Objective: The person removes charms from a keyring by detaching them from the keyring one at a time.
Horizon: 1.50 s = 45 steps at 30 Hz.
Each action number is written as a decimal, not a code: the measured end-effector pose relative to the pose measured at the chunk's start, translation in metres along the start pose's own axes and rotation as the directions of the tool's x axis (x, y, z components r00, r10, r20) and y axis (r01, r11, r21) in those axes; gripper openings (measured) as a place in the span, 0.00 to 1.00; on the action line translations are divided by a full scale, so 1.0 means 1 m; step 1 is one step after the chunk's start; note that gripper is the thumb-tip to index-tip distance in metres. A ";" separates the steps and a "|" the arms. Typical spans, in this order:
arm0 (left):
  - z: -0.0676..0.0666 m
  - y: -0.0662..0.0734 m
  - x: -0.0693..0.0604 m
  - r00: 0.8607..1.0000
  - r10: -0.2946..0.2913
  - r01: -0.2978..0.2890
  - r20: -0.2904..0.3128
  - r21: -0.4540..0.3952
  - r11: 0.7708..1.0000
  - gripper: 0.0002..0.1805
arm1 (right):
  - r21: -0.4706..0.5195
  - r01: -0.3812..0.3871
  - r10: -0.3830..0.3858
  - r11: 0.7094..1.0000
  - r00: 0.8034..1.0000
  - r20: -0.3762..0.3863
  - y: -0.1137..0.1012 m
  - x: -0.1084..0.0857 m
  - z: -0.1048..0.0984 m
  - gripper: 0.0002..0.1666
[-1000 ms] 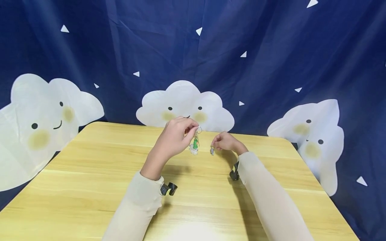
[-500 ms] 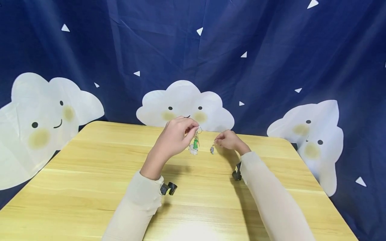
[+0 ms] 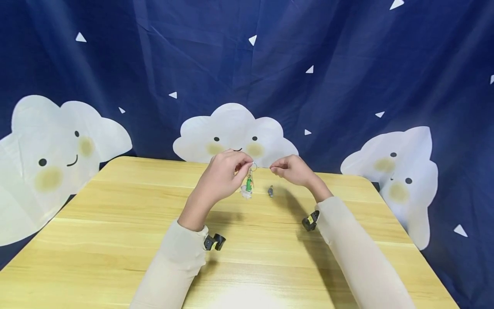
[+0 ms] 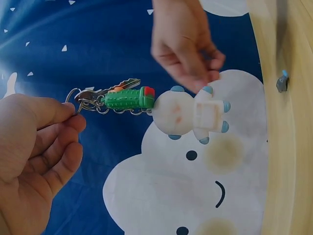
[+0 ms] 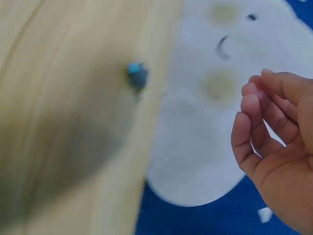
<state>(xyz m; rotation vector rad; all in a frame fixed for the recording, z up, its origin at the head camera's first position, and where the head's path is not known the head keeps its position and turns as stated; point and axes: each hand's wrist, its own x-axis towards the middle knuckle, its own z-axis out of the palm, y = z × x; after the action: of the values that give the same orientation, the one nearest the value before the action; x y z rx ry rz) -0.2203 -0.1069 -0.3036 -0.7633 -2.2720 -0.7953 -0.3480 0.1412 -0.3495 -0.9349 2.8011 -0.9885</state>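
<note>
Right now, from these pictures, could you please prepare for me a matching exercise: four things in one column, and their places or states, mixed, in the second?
1. left hand
2. right hand
3. green charm
4. small dark trinket

A. lies on the table
B. holds nothing visible
C. pinches the keychain
D. hangs on the keychain

Pairs: 1-C, 2-B, 3-D, 4-A

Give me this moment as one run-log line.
left hand: holds keychain | right hand: holds nothing | grey figure: on table
</note>
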 end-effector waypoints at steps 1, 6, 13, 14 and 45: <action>0.000 0.000 0.000 1.000 0.000 0.000 0.000 0.001 1.000 0.05 | 0.002 0.014 -0.014 1.000 1.000 -0.010 -0.005 -0.002 -0.002 0.10; 0.000 0.000 0.000 1.000 -0.002 0.002 0.002 0.001 1.000 0.05 | 0.023 0.091 -0.090 0.996 0.994 -0.063 -0.032 -0.016 -0.011 0.10; 0.000 0.001 0.000 1.000 -0.008 0.008 -0.002 0.010 1.000 0.06 | 0.049 0.256 -0.246 0.966 0.958 -0.147 -0.070 -0.038 -0.009 0.08; 0.000 0.001 0.000 1.000 -0.008 0.008 -0.004 0.014 1.000 0.06 | 0.052 0.281 -0.270 0.958 0.949 -0.161 -0.074 -0.040 -0.007 0.08; 0.005 0.001 0.002 0.997 0.076 -0.077 -0.010 -0.150 0.986 0.10 | 0.391 0.252 -0.129 0.885 0.941 -0.313 -0.086 -0.057 0.009 0.10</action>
<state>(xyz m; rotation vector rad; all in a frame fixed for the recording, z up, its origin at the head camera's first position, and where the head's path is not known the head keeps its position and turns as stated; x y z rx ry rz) -0.2225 -0.1026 -0.3049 -0.9111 -2.1836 -0.9385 -0.2533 0.1141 -0.3160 -1.0919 2.5388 -1.8037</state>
